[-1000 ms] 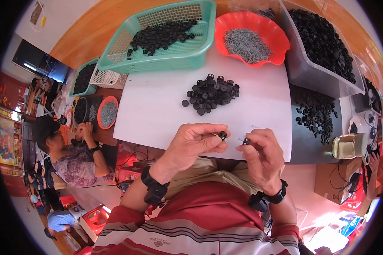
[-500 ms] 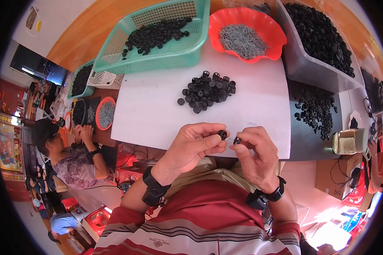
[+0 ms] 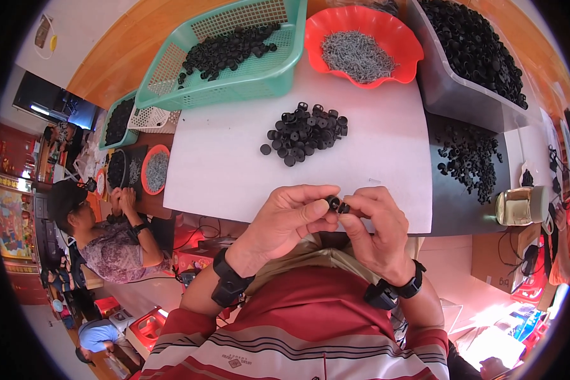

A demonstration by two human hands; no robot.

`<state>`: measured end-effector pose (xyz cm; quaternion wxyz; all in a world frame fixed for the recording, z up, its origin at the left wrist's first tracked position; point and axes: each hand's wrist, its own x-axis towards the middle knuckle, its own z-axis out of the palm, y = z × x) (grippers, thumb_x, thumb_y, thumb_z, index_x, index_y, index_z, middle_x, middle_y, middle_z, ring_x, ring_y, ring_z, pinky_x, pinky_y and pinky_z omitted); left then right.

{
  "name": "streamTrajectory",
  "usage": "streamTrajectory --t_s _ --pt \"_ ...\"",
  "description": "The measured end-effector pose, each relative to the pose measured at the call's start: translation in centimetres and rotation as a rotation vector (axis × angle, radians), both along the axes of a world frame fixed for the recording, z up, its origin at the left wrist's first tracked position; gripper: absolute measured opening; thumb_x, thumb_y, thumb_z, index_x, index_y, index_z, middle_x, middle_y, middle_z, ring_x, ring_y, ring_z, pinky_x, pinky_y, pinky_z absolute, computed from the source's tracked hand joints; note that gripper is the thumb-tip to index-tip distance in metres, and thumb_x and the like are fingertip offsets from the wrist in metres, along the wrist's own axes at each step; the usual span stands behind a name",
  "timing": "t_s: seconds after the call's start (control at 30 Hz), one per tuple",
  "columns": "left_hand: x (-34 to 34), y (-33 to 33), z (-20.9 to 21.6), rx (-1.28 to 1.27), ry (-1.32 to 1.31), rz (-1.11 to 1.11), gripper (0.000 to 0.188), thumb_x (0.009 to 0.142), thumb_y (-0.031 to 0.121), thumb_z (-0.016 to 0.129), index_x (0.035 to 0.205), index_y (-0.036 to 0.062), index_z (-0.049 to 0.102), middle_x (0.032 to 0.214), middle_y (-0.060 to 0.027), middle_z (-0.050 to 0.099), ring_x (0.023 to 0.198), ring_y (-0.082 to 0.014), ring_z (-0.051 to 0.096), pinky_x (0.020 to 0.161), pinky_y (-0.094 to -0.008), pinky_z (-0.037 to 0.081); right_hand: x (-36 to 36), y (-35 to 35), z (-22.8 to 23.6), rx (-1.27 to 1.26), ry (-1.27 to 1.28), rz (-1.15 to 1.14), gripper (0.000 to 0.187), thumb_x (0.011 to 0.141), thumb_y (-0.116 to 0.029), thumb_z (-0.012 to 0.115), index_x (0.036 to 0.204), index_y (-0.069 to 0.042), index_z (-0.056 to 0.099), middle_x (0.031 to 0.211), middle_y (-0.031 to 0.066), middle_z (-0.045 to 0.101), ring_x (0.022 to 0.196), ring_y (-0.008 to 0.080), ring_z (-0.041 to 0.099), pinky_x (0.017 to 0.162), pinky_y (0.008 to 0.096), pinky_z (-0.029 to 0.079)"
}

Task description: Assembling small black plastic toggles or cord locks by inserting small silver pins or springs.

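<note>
My left hand [image 3: 291, 215] pinches a small round black plastic part [image 3: 332, 202] between thumb and fingers. Close against it, my right hand [image 3: 379, 227] grips a second small black plastic part [image 3: 344, 208]. The two parts meet or nearly meet; fingertips hide where they join. Both hands are above the near edge of a white sheet [image 3: 221, 168]. Farther out on the sheet lies a heap of small round black parts [image 3: 307, 134]. Beyond that heap stands a red scalloped bowl [image 3: 413, 54] of thin grey metal pins or nails [image 3: 359, 57].
A green basket [image 3: 259, 85] with black parts stands far left. At far right is a grey bin [image 3: 453, 95] full of black parts. More loose black pieces [image 3: 468, 161] lie right, near a jar [image 3: 522, 206]. A person [image 3: 117, 244] works at left.
My right hand has moved slightly left, bringing its black part up to the one in my left hand. The thin pin seen between them earlier no longer shows.
</note>
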<state>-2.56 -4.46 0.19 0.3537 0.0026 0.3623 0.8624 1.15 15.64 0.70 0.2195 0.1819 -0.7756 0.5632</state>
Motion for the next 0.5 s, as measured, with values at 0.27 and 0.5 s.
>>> streamTrajectory --t_s 0.27,0.5 --pt "0.22 0.25 0.2 -0.028 0.045 0.006 0.035 0.101 0.008 0.065 0.134 -0.0026 0.062 0.116 -0.0156 0.072 0.1 -0.0209 0.074 0.092 -0.0328 0.062 -0.06 -0.14 -0.11 0.044 0.015 -0.016 0.026 0.089 -0.005 0.078 0.112 -0.003 0.068 0.094 0.0107 0.064 0.068 0.0204 0.066 0.058 0.0319 0.054" --pt "0.42 0.41 0.44 -0.09 0.105 0.028 0.034 0.1 0.005 0.066 0.132 -0.0043 0.063 0.116 -0.016 0.072 0.1 -0.02 0.073 0.091 -0.0322 0.063 -0.02 -0.19 -0.08 0.058 0.062 -0.032 0.029 0.086 -0.002 0.079 0.114 -0.003 0.071 0.093 0.0097 0.064 0.068 0.0186 0.065 0.056 0.0298 0.053"
